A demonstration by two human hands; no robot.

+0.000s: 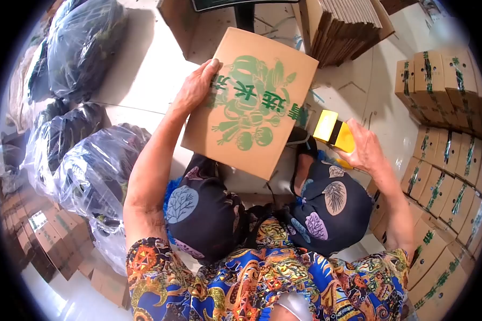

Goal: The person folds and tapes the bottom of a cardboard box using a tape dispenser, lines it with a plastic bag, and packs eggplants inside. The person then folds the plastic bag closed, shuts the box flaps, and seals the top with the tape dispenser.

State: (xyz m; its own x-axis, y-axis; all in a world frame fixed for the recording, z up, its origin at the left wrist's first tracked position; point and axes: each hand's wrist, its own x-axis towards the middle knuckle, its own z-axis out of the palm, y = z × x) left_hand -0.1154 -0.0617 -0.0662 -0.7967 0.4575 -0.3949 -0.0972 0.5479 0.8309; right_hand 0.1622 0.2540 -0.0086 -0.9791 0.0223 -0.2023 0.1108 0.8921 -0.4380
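Observation:
A brown cardboard box (251,104) with green vegetable drawings and green characters is tilted in front of my knees. My left hand (197,85) grips its left edge, the thumb lying on the printed face and the other fingers hidden behind. To the right of the box, my right hand (363,147) is closed around a yellow tool with a black band (334,131), which looks like a tape dispenser. The tool is near the box's right edge.
Clear plastic bags with dark contents (85,48) lie on the left. Flattened cardboard (343,27) stands beyond the box. Taped cartons (439,80) are stacked on the right, and more boxes (56,235) are at the lower left. Scraps litter the pale floor (128,80).

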